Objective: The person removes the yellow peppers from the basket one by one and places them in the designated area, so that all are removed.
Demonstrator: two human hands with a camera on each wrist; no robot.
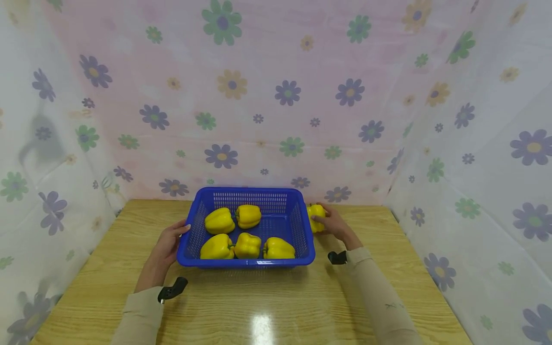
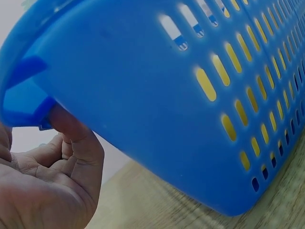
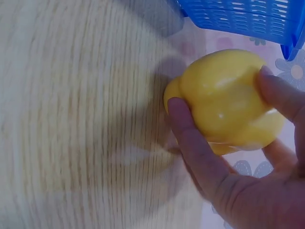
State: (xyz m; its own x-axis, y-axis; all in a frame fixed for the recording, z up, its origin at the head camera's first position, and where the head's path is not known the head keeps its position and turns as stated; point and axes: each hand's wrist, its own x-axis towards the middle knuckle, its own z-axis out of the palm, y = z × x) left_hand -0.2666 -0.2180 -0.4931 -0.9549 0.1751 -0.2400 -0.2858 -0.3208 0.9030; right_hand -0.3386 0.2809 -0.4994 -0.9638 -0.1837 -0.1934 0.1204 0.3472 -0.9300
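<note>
A blue plastic basket [image 1: 246, 263] stands on the table with several yellow bell peppers [image 1: 220, 220] inside. At its left side my left hand [image 1: 169, 242] grips the rim, and the left wrist view shows fingers curled under the edge of the basket [image 2: 128, 95]. Just outside the right wall, my right hand [image 1: 338, 226] holds another yellow bell pepper [image 1: 317, 218]. In the right wrist view the thumb and fingers of the right hand [image 3: 248, 191] spread around this bell pepper [image 3: 228, 100], close beside the basket.
The wooden table [image 1: 241, 306] extends in front of the basket and to both sides. A flowered curtain [image 1: 267, 96] hangs close behind the table's back edge and along both sides. A black wrist camera mount [image 1: 172, 289] sticks out from the left sleeve.
</note>
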